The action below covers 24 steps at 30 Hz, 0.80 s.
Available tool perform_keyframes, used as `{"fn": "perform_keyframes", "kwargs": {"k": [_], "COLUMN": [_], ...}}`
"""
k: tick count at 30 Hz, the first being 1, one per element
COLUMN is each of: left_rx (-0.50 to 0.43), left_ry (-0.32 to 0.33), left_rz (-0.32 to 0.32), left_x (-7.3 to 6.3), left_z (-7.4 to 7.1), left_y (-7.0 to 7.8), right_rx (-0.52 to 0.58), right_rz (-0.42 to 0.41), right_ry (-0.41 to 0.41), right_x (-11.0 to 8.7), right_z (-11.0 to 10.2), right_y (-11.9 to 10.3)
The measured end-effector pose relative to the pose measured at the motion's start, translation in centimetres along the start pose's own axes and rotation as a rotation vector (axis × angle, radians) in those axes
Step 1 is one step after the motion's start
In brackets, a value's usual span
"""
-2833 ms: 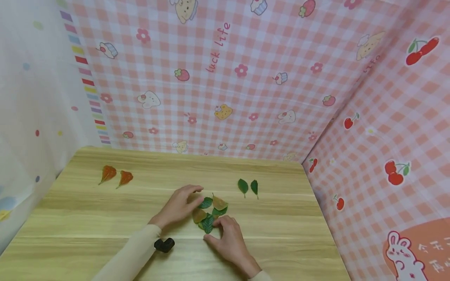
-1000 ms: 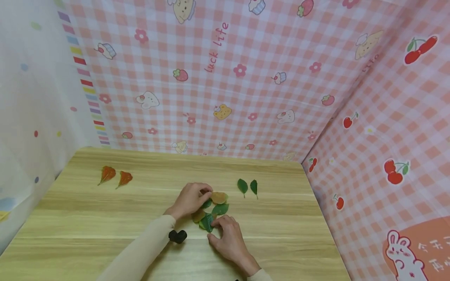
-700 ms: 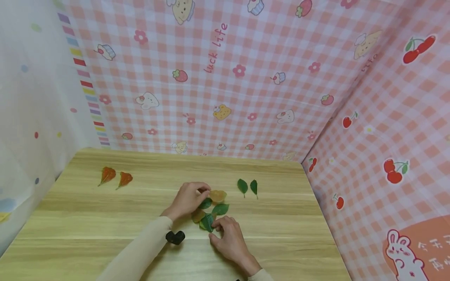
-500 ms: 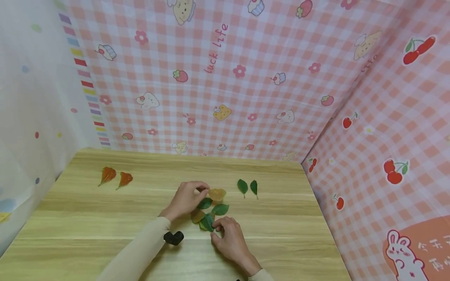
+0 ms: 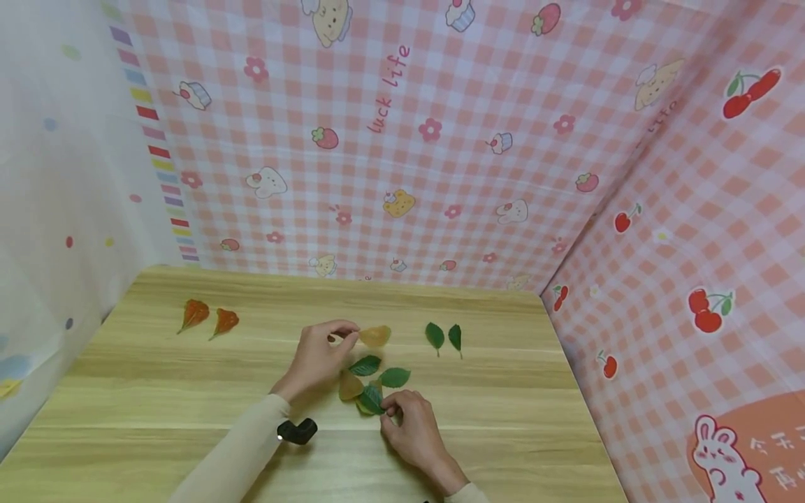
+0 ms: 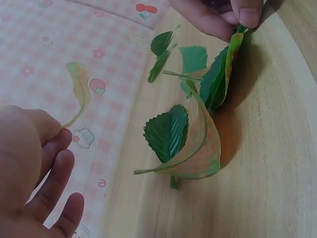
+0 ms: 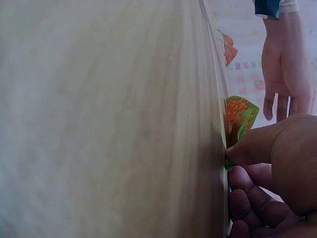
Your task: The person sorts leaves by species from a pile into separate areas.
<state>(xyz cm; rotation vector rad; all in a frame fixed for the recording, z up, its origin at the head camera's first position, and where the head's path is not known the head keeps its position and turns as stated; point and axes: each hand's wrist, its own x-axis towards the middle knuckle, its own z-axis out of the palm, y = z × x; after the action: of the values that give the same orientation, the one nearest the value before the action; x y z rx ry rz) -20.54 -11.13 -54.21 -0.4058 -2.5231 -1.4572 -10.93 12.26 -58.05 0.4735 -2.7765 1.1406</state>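
Note:
My left hand (image 5: 317,353) pinches a yellow leaf (image 5: 375,336) by its stem between thumb and forefinger; in the left wrist view the leaf (image 6: 80,91) stands up from the fingertips, off the table. Below it lies a loose cluster of leaves: a green leaf (image 5: 365,365), another green leaf (image 5: 395,378) to the right and a brownish-yellow leaf (image 5: 349,386) to the left. At the cluster's near side, my right hand (image 5: 411,429) pinches the stem end of a dark green leaf (image 5: 372,399), which overlaps a yellowish leaf beneath.
Two orange-red leaves (image 5: 195,314) lie apart at the back left of the wooden table (image 5: 157,419). A pair of green leaves (image 5: 434,335) lies side by side at the back right. Patterned cloth walls (image 5: 465,175) enclose the back and sides.
The left hand has taken the yellow leaf from the top of the cluster, turned it sideways and drawn it back and left. The right hand has stayed at the green leaf, shifting slightly right.

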Motion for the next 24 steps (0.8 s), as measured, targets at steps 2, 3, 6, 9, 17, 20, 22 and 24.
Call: {"fn": "perform_keyframes", "kwargs": {"k": [2, 3, 6, 9, 17, 20, 22, 24], "left_rx": [-0.006, -0.010, -0.022, -0.035, -0.078, -0.098, -0.104, -0.109], "left_ry": [0.019, 0.028, 0.053, 0.076, 0.142, 0.159, 0.173, 0.190], "left_rz": [-0.005, -0.007, -0.019, -0.040, -0.110, -0.149, -0.166, -0.179], "left_x": [-0.1, -0.2, -0.4, -0.7, -1.5, -1.9, -2.1, -2.4], "left_z": [-0.3, -0.4, -0.8, -1.3, -2.6, -3.1, -3.4, -3.8], "left_y": [-0.1, -0.1, -0.4, -0.7, -2.0, -2.6, -3.0, -3.3], "right_rx": [0.000, 0.000, 0.001, 0.002, 0.008, 0.007, 0.006, 0.005], "right_rz": [-0.004, -0.006, -0.012, -0.014, -0.013, -0.015, -0.015, -0.013], "right_ry": [0.003, 0.005, 0.011, 0.014, 0.013, 0.016, 0.018, 0.019], "right_x": [0.0, 0.0, 0.0, 0.1, 0.1, 0.2, 0.2, 0.2], "right_z": [0.0, 0.0, 0.0, 0.0, 0.0, 0.0, 0.0, 0.0], "right_y": [0.0, 0.0, 0.1, 0.1, 0.0, 0.0, 0.0, 0.0]}}
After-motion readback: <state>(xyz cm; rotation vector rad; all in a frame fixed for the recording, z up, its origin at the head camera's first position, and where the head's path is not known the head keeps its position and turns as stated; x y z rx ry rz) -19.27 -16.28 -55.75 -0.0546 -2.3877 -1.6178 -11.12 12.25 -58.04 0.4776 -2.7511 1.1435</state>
